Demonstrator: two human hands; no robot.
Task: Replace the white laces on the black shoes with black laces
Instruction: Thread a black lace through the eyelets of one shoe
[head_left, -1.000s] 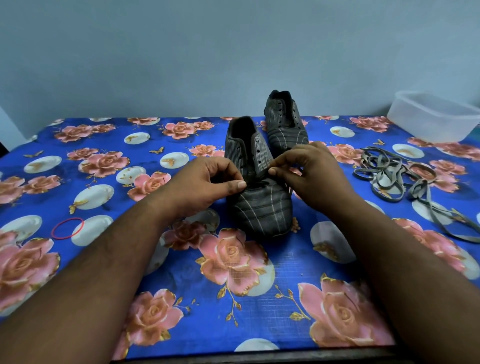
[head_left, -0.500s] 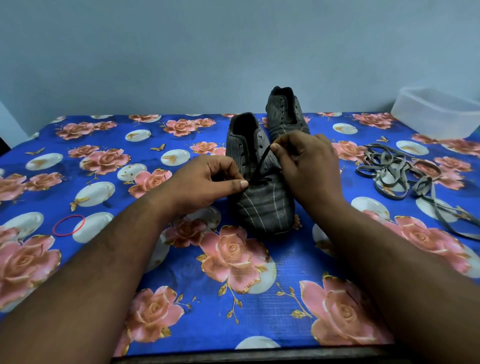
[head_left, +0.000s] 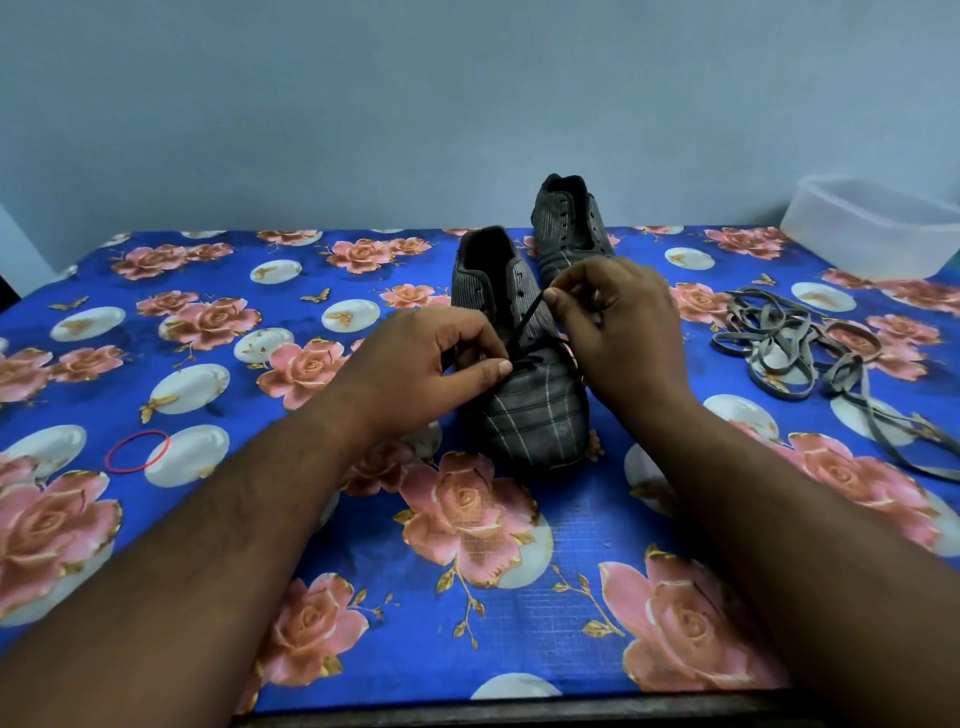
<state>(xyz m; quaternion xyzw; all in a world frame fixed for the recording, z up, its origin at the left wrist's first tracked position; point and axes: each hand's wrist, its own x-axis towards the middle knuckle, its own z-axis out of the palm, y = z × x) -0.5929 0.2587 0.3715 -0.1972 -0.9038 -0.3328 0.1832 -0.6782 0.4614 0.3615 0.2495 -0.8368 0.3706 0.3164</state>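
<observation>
Black lace (head_left: 524, 325), thin and limp, best held near its tip: right hand (head_left: 618, 327) pinches it taut, left hand (head_left: 431, 371) pinches it at the near shoe (head_left: 524, 400).

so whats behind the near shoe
A second black shoe stands behind the near shoe, slightly right. The right hand covers its toe.

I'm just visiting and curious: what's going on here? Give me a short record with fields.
Activity: threading a black lace into the near shoe
Right hand: pinches the lace, drawn up and taut
Left hand: pinches at the shoe's lower eyelets
Far shoe: behind, no lace visible
Old laces: loose pile, right
Also on table: red rubber band, plastic tub
</observation>
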